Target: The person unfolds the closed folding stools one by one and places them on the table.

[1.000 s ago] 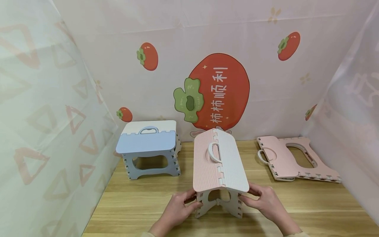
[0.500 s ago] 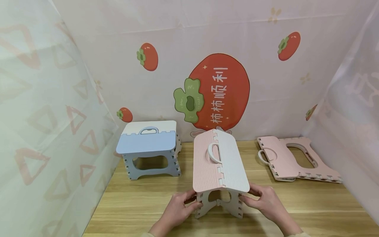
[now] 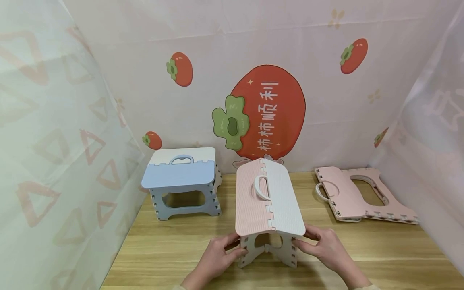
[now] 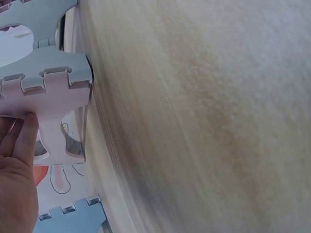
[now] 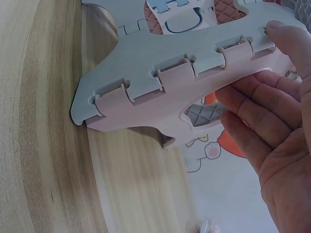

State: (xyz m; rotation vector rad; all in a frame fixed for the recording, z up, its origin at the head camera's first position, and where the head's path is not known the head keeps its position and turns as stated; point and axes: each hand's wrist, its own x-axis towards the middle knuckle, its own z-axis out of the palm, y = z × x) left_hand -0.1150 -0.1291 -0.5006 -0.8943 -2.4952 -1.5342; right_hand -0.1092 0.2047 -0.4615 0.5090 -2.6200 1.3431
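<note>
In the head view, your pink-and-white folding stool (image 3: 286, 201) stands front and centre on the wooden table (image 3: 159, 249), its two top halves forming a shallow peak. Your left hand (image 3: 217, 255) grips its left side, your right hand (image 3: 326, 246) its right. A blue-and-white stool (image 3: 181, 174) stands farther left; a folded pink stool (image 3: 342, 193) lies right.

One pink-and-white stool (image 3: 280, 209) stands with one blue-and-white stool (image 3: 181, 175) to its left and one folded pink stool (image 3: 348, 197) to its right: three stools, three carrying handles (image 3: 256, 187). Two hands touch the pink-and-white stool: one left hand (image 3: 217, 255), one right hand (image 3: 325, 247). One tabletop (image 3: 380, 249) lies under it, one large printed persimmon (image 3: 284, 117) behind.
</note>
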